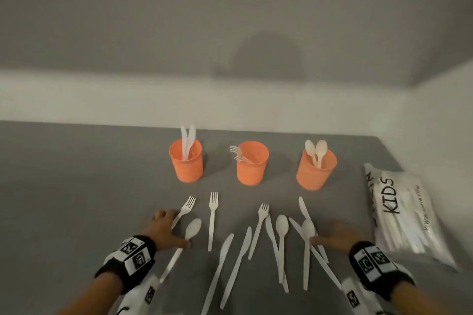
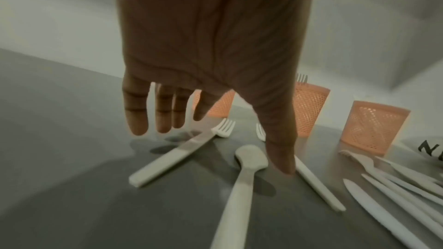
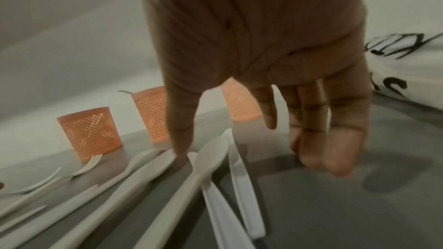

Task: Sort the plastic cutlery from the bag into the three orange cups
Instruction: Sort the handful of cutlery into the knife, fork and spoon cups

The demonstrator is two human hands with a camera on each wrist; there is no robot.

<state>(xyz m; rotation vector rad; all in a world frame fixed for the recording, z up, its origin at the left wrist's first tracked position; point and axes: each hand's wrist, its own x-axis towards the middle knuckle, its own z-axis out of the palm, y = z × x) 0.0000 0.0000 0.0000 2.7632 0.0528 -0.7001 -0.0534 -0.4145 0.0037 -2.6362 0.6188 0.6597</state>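
Three orange cups stand in a row: the left cup point(image 1: 186, 165) holds knives, the middle cup point(image 1: 252, 165) forks, the right cup point(image 1: 316, 170) spoons. Loose white forks, spoons and knives lie on the grey table point(image 1: 76, 186) in front of them. My left hand point(image 1: 166, 226) is spread flat over a fork point(image 2: 187, 147), its thumb point(image 2: 280, 158) down beside a spoon point(image 2: 249, 156). My right hand point(image 1: 335, 236) is also spread, thumb point(image 3: 179, 135) on the table by another spoon point(image 3: 210, 152) and crossed knives point(image 3: 242, 186), fingers point(image 3: 335, 158) on the table. Neither hand holds anything.
The white cutlery bag point(image 1: 401, 210), printed "KIDS", lies at the table's right edge beside my right hand. A pale wall runs close behind the cups. More knives point(image 1: 238, 261) and a fork point(image 1: 212, 215) lie between my hands.
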